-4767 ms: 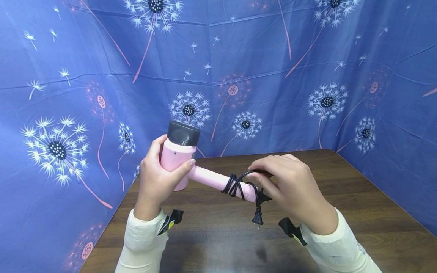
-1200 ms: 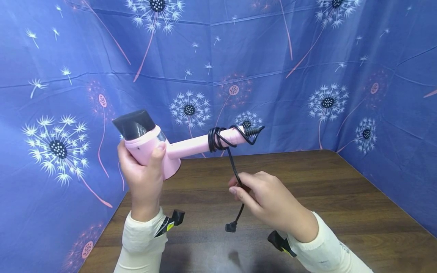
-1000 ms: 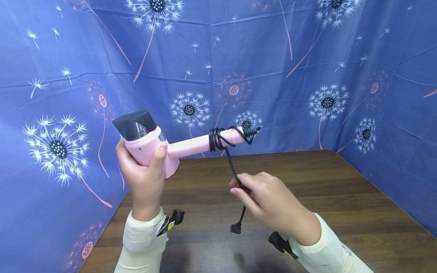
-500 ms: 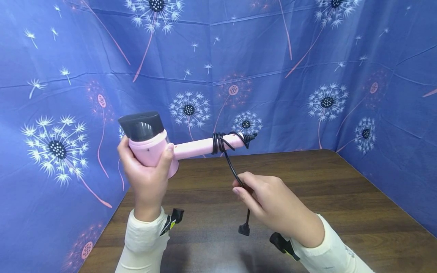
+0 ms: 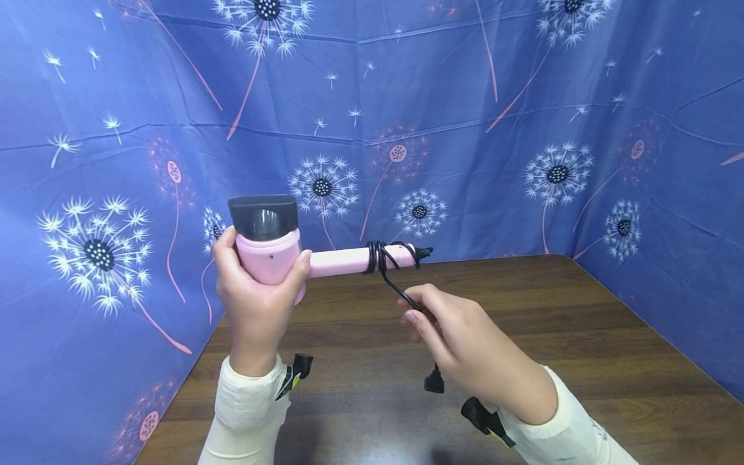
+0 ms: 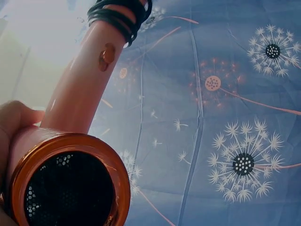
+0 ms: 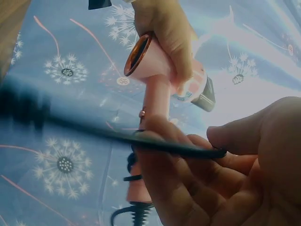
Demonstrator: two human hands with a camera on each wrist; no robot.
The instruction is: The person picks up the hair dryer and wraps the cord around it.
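Observation:
My left hand [image 5: 256,303] grips the pink body of a hair dryer [image 5: 270,255] in the air above the table. Its black nozzle [image 5: 264,216] points up, and its handle reaches to the right. Several turns of black power cord [image 5: 376,257] are wound round the handle. Below the handle's end, my right hand [image 5: 465,329] pinches the loose length of cord between thumb and fingers. The plug [image 5: 434,381] hangs under that hand. In the left wrist view the dryer's copper-rimmed air intake [image 6: 70,188] faces the camera. The right wrist view shows the cord [image 7: 141,141] crossing the fingers, its plug end blurred.
A brown wooden table [image 5: 360,361] lies under both hands. Blue cloth [image 5: 465,129] printed with dandelions hangs behind it and on both sides. A small black camera is strapped to each wrist.
Earlier the right hand was at the handle's end; it has since drawn a length of cord down. Lately the dryer has turned, its handle end dropping and its nozzle swinging upright, while the plug shifted right.

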